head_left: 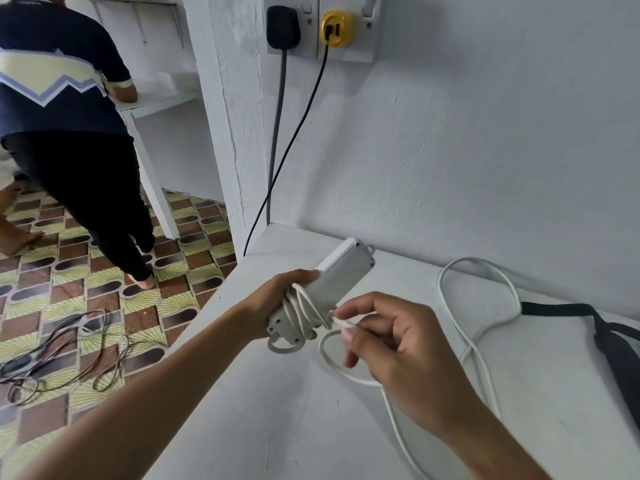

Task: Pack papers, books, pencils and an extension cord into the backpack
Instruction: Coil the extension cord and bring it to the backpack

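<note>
Probably light and rigid, extension cord block [329, 285] gripped over desk [277, 410] by left hand [277, 303]; limp cable [478, 341] trailing toward three o'clock, pinched in right hand [398, 344] fingers [349, 311] — best held there.

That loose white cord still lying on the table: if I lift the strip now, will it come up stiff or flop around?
Likely floppy: the white cord lies in slack loops on the table. It would probably trail and drag behind the power strip. The wraps already on the strip look loose, so they may slip.
</note>
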Tool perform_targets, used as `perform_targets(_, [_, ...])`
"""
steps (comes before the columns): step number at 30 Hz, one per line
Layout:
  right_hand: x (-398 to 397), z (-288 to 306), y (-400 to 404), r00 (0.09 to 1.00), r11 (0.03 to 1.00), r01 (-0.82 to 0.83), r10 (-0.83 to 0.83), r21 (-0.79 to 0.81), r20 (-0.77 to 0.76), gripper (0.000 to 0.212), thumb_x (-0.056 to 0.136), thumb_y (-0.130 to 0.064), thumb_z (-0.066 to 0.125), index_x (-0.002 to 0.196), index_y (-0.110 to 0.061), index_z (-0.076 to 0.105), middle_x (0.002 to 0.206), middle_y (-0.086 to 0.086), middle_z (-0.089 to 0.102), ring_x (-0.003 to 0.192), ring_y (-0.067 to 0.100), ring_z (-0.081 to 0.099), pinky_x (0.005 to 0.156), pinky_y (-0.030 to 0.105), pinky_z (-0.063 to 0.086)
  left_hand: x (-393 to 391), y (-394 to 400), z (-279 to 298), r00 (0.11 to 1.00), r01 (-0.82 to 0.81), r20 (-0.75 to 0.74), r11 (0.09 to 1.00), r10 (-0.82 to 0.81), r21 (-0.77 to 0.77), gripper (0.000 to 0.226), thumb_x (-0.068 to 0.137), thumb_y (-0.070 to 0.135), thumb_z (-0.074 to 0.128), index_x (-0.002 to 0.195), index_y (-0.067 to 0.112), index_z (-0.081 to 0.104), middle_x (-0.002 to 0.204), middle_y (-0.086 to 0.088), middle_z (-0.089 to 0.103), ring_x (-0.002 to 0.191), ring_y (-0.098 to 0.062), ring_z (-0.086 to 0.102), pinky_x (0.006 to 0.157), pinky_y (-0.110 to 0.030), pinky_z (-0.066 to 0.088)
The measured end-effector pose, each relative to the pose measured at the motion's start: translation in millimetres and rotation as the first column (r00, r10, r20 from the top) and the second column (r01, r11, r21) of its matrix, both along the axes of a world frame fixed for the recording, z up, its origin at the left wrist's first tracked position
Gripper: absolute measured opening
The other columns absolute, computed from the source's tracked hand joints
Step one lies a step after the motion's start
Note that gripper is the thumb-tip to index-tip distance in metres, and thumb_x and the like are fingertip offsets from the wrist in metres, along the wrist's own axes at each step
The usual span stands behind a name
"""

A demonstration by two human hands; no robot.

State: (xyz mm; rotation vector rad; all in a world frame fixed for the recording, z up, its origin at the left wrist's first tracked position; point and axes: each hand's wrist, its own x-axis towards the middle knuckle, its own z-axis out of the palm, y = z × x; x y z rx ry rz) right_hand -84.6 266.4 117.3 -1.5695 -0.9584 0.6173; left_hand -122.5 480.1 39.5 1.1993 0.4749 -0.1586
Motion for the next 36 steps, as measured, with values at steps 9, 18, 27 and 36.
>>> perform_targets(9, [27,14,5,0.986,0.993,0.12,-0.119,0.001,0.114,0.021,0.089,0.004,0.057,0.084,-0.013,0.069,0.056,0.004,0.066,0.038,0.007,0.038,0.045,0.014,0.035,-3,4,-26,0.979,0.204,0.015,0.976,-0.203,-0.071,0.082,0.056,0.068,0.076,0.099,-0.001,0.069,0.088,-0.023,0.066,0.073,-0.03,0.066,0.066,-0.038,0.057])
perform_targets(18, [30,32,0,0.984,0.988,0.02,0.008,-0.153,0.178,0.023,0.089,0.003,0.058,0.087,-0.018,0.069,0.061,0.008,0.069,0.034,0.004,0.031,0.038,0.009,0.028,4,13,-3,0.977,0.213,-0.046,0.943,-0.208,0.256,0.054,0.075,0.028,0.057,0.115,-0.008,0.052,0.09,-0.027,0.063,0.07,-0.036,0.065,0.059,-0.038,0.057])
perform_targets(27, [41,73,-30,0.948,0.958,-0.025,0.114,-0.287,0.297,0.023,0.087,-0.01,0.062,0.089,-0.032,0.068,0.069,0.003,0.073,0.035,0.008,0.038,0.039,0.009,0.032,-11,36,-30,0.995,0.099,0.046,0.981,-0.092,-0.166,0.098,0.056,0.074,0.071,0.107,-0.008,0.059,0.082,-0.024,0.066,0.063,-0.032,0.066,0.051,-0.032,0.056])
perform_targets(36, [56,63,-53,0.948,0.778,0.0,0.2,-0.629,0.247,0.022,0.092,-0.016,0.06,0.09,-0.037,0.068,0.077,-0.006,0.073,0.04,-0.001,0.052,0.043,0.009,0.037,-11,45,-28,0.974,-0.064,0.212,0.993,0.084,-0.098,0.102,0.048,0.06,0.084,0.118,-0.007,0.052,0.092,-0.027,0.063,0.067,-0.034,0.064,0.051,-0.035,0.055])
